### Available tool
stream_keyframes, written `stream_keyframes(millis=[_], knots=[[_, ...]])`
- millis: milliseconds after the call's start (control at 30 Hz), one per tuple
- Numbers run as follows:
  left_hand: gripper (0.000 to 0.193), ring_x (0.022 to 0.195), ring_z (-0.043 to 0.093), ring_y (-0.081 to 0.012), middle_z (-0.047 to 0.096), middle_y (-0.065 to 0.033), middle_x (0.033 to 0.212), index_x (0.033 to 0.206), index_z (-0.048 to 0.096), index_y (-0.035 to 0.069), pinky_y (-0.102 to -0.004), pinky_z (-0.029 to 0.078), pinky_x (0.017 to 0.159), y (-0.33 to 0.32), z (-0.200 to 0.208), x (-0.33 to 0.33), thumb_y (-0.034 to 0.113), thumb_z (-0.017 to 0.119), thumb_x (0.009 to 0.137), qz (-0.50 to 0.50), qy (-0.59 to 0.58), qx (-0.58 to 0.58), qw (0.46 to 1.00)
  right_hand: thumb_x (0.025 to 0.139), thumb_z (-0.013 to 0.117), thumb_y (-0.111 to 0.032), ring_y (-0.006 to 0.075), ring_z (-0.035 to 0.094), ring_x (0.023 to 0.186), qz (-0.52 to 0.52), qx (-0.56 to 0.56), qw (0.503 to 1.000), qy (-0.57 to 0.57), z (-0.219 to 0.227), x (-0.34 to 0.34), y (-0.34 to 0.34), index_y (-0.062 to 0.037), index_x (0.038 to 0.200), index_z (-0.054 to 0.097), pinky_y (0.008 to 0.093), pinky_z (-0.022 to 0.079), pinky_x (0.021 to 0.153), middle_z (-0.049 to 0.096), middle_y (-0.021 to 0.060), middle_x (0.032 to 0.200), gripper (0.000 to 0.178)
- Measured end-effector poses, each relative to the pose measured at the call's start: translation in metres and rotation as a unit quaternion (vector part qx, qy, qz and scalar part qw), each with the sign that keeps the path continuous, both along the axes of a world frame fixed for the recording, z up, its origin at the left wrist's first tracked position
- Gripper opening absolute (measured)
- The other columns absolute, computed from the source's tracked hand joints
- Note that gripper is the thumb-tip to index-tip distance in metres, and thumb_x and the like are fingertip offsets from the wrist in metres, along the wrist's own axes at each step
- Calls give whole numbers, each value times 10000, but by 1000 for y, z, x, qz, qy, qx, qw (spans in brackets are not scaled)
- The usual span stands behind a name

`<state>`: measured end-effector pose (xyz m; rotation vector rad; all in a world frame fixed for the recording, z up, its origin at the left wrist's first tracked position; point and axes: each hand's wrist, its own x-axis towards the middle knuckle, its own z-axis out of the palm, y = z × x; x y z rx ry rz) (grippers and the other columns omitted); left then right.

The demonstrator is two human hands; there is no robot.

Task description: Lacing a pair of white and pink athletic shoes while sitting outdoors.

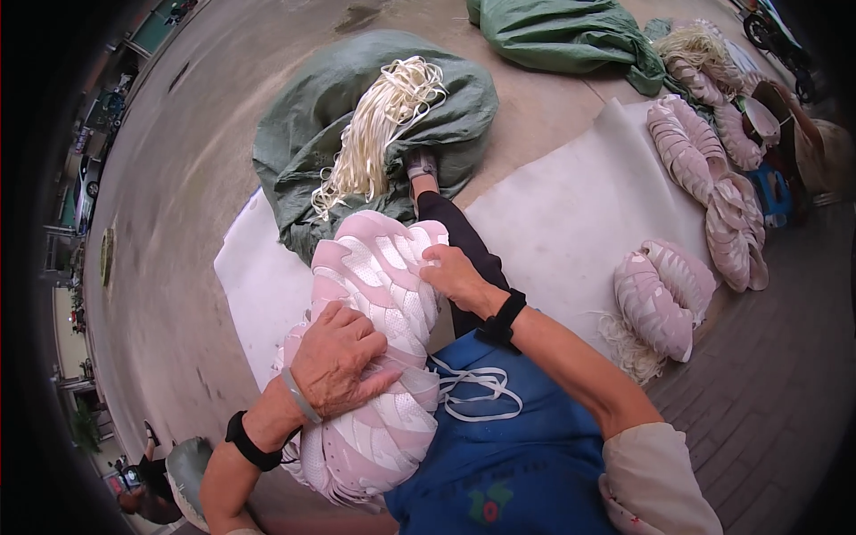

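Note:
A long stack of nested pink and white shoe uppers (370, 267) lies along my lap and leans over my blue apron (544, 437). My left hand (339, 358) rests across the stack's near left side, fingers bent over the uppers and thumb apart. At the far right end, my right hand (459, 281) pinches the edge of an upper between thumb and fingers. A loop of white shoelace (486, 392) lies on the apron beside the stack. Beyond, a bundle of cream laces (383, 125) is draped over a bulging green sack (299, 107); my foot rests against that sack.
A pale sheet (562, 205) covers the ground at right. More bundled uppers (664, 299) sit on its edge, near loose laces (629, 343); further bundles (736, 232) lie behind. Another green sack (562, 36) stands at the back. Another person (811, 147) sits at far right.

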<state>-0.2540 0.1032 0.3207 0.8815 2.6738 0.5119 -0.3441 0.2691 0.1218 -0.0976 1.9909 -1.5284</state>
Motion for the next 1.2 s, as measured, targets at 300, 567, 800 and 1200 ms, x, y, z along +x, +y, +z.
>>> stream_keyframes(millis=[300,567,800,1200], knots=[[280,733,472,-276,502,-81,677,687,500,86,-399,386,777,-5,13,31,229,741,703,26,-32,31,999,823,626,-392,392,579,1040,76,10,995,68,22,26,-4,45,1114,574,403,443,917,596,291,1092,528],[251,721,476,-274,508,-91,668,664,521,81,-380,386,760,23,5,33,231,696,762,19,-41,61,997,861,488,-183,462,600,784,251,117,921,273,6,14,-3,-13,900,627,489,495,763,623,264,802,223],[265,704,494,-304,530,-124,643,615,543,53,-401,382,688,18,-26,9,214,646,799,57,-48,68,995,872,455,-159,434,600,852,222,104,929,278,-31,-12,-24,-4,892,628,490,479,798,624,275,874,234],[188,654,526,-346,535,-158,599,682,610,28,-431,384,666,22,-67,-39,168,601,808,113,-73,51,990,811,609,-302,379,575,909,302,-92,918,239,99,-29,23,29,1132,525,409,458,826,552,235,1003,469]])
